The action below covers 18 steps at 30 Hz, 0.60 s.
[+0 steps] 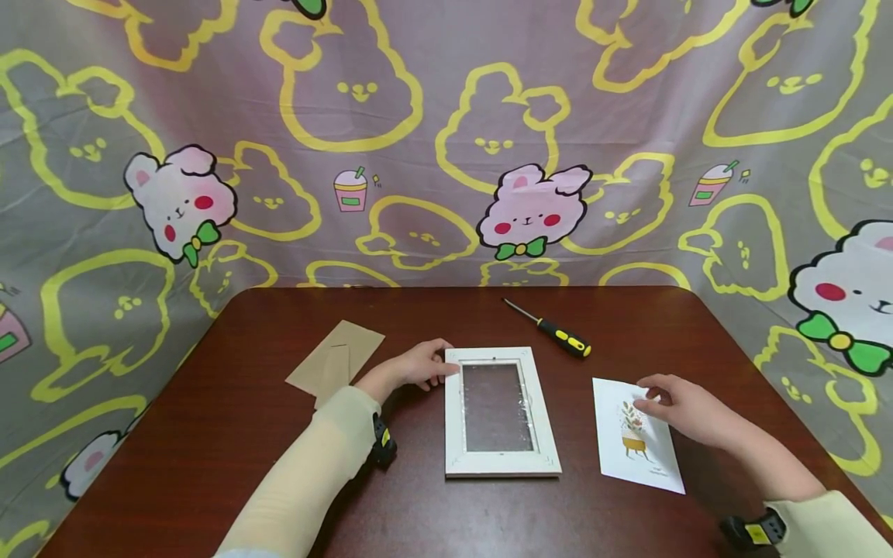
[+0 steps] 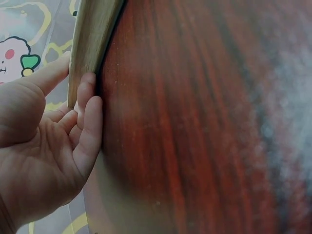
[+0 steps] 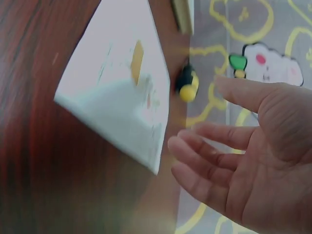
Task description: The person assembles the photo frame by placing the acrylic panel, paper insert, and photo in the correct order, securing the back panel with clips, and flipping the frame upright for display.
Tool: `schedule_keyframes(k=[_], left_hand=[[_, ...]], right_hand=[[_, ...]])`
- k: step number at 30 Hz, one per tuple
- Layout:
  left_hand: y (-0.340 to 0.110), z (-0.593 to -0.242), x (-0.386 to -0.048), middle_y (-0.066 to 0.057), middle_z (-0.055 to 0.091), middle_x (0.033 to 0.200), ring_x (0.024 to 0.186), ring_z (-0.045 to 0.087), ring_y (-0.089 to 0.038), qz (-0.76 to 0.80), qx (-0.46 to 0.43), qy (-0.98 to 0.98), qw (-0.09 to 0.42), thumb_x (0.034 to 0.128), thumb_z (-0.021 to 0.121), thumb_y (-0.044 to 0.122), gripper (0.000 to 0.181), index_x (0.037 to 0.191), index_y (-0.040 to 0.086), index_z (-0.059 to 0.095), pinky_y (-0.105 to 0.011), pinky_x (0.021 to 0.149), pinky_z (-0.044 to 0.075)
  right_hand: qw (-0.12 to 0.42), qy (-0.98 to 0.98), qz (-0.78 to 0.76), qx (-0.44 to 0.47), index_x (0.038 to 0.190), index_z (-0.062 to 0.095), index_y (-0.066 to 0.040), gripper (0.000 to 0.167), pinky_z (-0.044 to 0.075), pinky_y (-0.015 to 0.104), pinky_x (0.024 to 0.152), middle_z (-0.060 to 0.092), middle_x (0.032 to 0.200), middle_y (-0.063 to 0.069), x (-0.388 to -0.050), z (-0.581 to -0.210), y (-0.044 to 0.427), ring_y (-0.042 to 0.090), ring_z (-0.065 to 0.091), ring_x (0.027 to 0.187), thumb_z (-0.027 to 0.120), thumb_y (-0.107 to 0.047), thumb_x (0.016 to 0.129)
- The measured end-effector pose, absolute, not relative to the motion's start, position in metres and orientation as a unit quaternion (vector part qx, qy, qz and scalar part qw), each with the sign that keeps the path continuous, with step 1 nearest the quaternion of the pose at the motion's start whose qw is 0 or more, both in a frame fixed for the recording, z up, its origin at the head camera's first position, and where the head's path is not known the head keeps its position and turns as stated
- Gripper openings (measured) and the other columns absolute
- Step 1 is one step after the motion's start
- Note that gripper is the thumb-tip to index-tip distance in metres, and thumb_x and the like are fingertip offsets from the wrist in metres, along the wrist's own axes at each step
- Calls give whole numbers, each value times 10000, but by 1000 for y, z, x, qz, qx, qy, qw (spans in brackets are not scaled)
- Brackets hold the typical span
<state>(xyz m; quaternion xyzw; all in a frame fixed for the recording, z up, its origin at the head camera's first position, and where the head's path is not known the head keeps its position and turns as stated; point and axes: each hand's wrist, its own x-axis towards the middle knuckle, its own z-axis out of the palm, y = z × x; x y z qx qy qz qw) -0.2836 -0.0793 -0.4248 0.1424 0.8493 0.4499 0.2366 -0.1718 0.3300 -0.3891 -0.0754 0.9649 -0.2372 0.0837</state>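
Observation:
A white picture frame [image 1: 455, 418] lies on the table, a clear pane [image 1: 497, 407] showing inside its border. My left hand [image 1: 422, 366] holds the frame's upper left edge, thumb on top; in the left wrist view the fingers [image 2: 90, 114] bend against its wooden side [image 2: 97, 36]. To the right lies a white card [image 1: 614, 453] printed with a potted plant on a stand. Over the card's upper right edge hovers my right hand [image 1: 687, 407]. The right wrist view shows its loosely bent fingers [image 3: 204, 180] apart from the card [image 3: 112, 63], holding nothing.
Behind the card lies a screwdriver [image 1: 565, 339] with a black and yellow handle. A brown backing board [image 1: 363, 341] with a narrower brown strip [image 1: 335, 377] on it lies left of the frame. A patterned curtain [image 1: 432, 139] hangs behind the table.

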Motion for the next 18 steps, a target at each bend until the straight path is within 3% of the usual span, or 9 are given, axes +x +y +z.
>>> schedule_keyframes(k=[4,10,18], left_hand=[[-80,-424,-283,-57,555,717,604,508,-165,448,137,851,237,954,645,201,388,1276,46,495,-287,538,452],[-79,-424,-282,-61,555,720,607,506,-170,447,139,852,234,955,644,201,376,1265,46,499,-290,540,453],[-80,-426,-284,-65,561,726,606,509,-169,449,145,850,235,953,647,208,381,1262,46,495,-289,534,457]], right_hand=[[64,973,-216,-59,1228,488,179,626,487,399,663,553,1039,255,-171,-397,347,313,534,843,730,-271,866],[60,978,-194,-44,1274,408,210,782,459,595,807,441,1174,399,-174,-407,355,479,510,990,765,-320,824],[37,983,-166,-64,1270,432,193,799,441,599,798,468,1182,398,-181,-413,352,464,502,979,825,-271,752]])
